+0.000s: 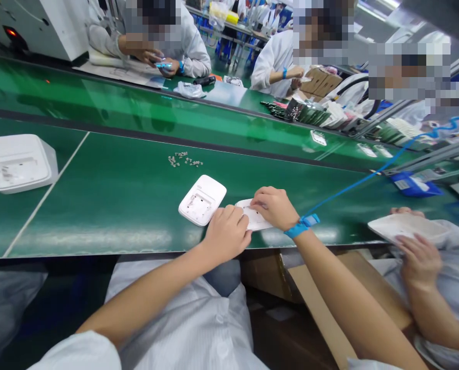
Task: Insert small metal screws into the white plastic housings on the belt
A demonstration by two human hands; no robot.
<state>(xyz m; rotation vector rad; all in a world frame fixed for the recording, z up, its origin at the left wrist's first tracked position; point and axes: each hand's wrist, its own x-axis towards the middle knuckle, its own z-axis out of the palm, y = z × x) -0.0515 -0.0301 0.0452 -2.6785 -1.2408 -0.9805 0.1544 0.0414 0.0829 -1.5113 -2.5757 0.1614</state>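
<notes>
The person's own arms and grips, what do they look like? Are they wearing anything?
The left grip and right grip have no gloves. A light-blue wristband goes round the right wrist, and a thin blue cord runs from it. The forearms are uncovered; a loose white sleeve ends near the left elbow.

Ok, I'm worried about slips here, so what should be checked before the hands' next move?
1. Left hand on the right shell: ok, touching its left side.
2. Right hand at that shell: ok, over its top.
3. Anything pinched in the right hand: cannot tell, too small to see.
4. Strap on the right wrist: ok, with a blue cord leading off.
5. Small parts contained: not ok, loose on the bench.
6. Left shell on the bench: ok.
</notes>
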